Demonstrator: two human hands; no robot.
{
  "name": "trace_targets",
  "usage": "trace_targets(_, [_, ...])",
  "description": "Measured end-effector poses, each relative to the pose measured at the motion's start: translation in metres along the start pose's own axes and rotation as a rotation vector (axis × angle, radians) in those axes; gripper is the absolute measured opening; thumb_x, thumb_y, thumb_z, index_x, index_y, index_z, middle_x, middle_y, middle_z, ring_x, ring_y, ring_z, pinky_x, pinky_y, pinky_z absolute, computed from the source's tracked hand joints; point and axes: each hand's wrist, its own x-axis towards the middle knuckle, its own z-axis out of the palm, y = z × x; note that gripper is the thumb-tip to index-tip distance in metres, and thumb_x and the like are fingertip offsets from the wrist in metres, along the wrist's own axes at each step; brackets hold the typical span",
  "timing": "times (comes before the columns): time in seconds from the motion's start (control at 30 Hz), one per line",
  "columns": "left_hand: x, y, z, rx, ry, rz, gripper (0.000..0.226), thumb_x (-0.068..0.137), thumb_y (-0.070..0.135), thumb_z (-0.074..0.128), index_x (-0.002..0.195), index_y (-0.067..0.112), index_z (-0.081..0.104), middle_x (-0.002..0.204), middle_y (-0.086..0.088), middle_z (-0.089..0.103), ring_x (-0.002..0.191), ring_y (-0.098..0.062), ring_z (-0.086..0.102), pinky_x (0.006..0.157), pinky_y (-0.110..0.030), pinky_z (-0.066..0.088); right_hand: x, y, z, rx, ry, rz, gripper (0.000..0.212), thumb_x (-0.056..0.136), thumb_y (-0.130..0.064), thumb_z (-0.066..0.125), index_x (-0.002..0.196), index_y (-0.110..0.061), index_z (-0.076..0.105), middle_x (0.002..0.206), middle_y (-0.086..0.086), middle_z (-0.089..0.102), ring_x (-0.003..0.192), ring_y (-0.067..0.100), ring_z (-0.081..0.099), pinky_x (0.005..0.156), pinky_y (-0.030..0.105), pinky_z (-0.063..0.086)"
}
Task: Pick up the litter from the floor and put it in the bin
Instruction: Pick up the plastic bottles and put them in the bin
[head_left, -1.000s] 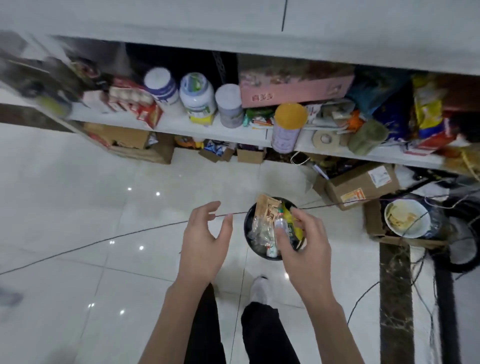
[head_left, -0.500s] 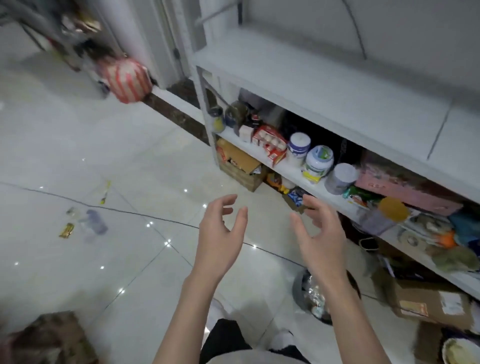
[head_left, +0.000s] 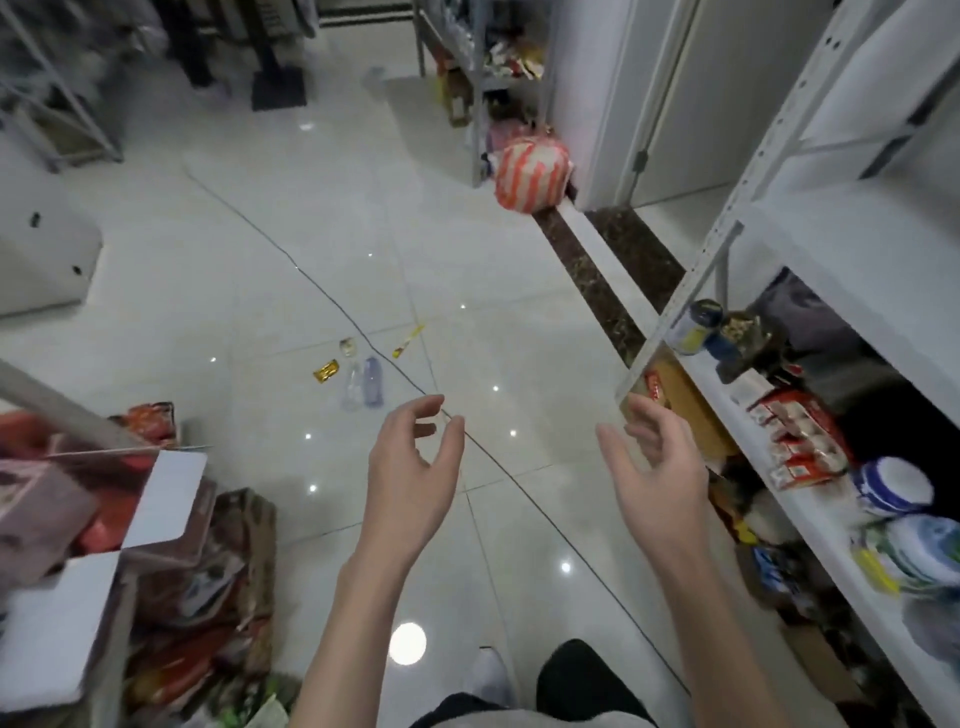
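Note:
Litter lies on the white tiled floor ahead of me: two clear plastic bottles (head_left: 363, 383) side by side, a gold wrapper (head_left: 325, 371) to their left, a small crumpled clear piece (head_left: 347, 346) behind them and a thin yellow sachet (head_left: 409, 341) to the right. My left hand (head_left: 413, 478) is raised in mid-air, empty, fingers loosely curled and apart, just short of the bottles. At the same height my right hand (head_left: 655, 478) is also empty with spread fingers. The bin is out of view.
A white metal shelf (head_left: 810, 499) packed with jars and boxes runs along my right. Open cartons and packets (head_left: 156, 545) pile up at my left. A red-and-white striped bag (head_left: 530, 174) sits by a far rack. A thin dark cable (head_left: 332, 301) crosses the floor.
My view has swung left, away from the shelf and the black bin, which has dropped out of sight. The floor litter now lies straight ahead. Both hands stay empty and raised.

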Motion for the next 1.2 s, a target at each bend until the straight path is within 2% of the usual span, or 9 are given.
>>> trace_targets(0.13, [0.040,-0.023,-0.039,-0.002,0.130,-0.074,0.026,0.091,0.044,0.060,0.116,0.039,0.058,0.118,0.025,0.059,0.106,0.004,0.058,0.074,-0.016,0.043,0.038,-0.017,0.065,-0.016,-0.138,-0.040,0.038,0.091,-0.038,0.068,0.126,-0.040,0.055,0.123,-0.022,0.054,0.113,-0.010,0.051,0.085,0.011,0.038])
trace_targets(0.23, [0.075,-0.036,-0.058,0.009,0.206,-0.110,0.027,0.092,0.042,0.060,0.118,0.035,0.059,0.119,0.022,0.059,0.107,0.002,0.058,0.076,-0.020,0.046,0.075,-0.025,0.109,-0.015,-0.214,-0.068,0.037,0.090,-0.034,0.069,0.125,-0.038,0.055,0.122,-0.018,0.054,0.112,-0.007,0.053,0.089,0.014,0.039])
trace_targets(0.3, [0.105,-0.045,-0.064,0.022,0.249,-0.135,0.028,0.093,0.041,0.060,0.119,0.034,0.059,0.120,0.021,0.059,0.107,0.002,0.058,0.077,-0.020,0.046,0.103,-0.028,0.140,-0.019,-0.251,-0.078,0.038,0.090,-0.031,0.070,0.126,-0.035,0.056,0.122,-0.017,0.055,0.112,-0.005,0.054,0.090,0.016,0.041])
trace_targets(0.47, [0.202,-0.068,-0.068,0.076,0.329,-0.196,0.029,0.094,0.036,0.062,0.122,0.027,0.060,0.121,0.015,0.060,0.108,-0.003,0.059,0.076,-0.021,0.046,0.191,-0.022,0.220,-0.020,-0.334,-0.116,0.041,0.089,-0.028,0.072,0.128,-0.026,0.059,0.122,-0.014,0.056,0.111,0.000,0.056,0.088,0.006,0.038])
trace_targets(0.63, [0.299,-0.088,-0.075,0.116,0.386,-0.278,0.030,0.094,0.037,0.061,0.122,0.029,0.059,0.121,0.015,0.059,0.108,-0.002,0.058,0.073,-0.017,0.044,0.285,-0.020,0.300,-0.049,-0.403,-0.117,0.042,0.086,-0.033,0.071,0.126,-0.031,0.059,0.120,-0.018,0.055,0.109,0.001,0.057,0.086,0.001,0.035])
trace_targets(0.8, [0.372,-0.117,-0.087,0.143,0.397,-0.361,0.033,0.094,0.040,0.060,0.124,0.028,0.058,0.123,0.015,0.058,0.109,-0.002,0.058,0.076,-0.015,0.042,0.350,-0.020,0.374,-0.096,-0.496,-0.105,0.041,0.087,-0.037,0.070,0.126,-0.036,0.057,0.120,-0.020,0.052,0.109,-0.002,0.056,0.086,0.000,0.034])
trace_targets(1.0, [0.462,-0.170,-0.116,0.199,0.402,-0.427,0.036,0.094,0.042,0.058,0.127,0.026,0.056,0.125,0.014,0.055,0.109,-0.004,0.057,0.075,-0.012,0.039,0.394,-0.011,0.468,-0.126,-0.556,-0.046,0.041,0.087,-0.037,0.070,0.125,-0.040,0.056,0.119,-0.028,0.049,0.112,-0.001,0.055,0.089,0.012,0.036])
trace_targets(1.2, [0.562,-0.265,-0.148,0.238,0.382,-0.480,0.041,0.095,0.042,0.056,0.132,0.023,0.054,0.126,0.011,0.051,0.109,-0.006,0.054,0.084,-0.027,0.047,0.425,0.023,0.591,-0.186,-0.576,0.010,0.042,0.087,-0.036,0.070,0.125,-0.044,0.055,0.121,-0.027,0.050,0.113,-0.005,0.054,0.086,0.011,0.037])
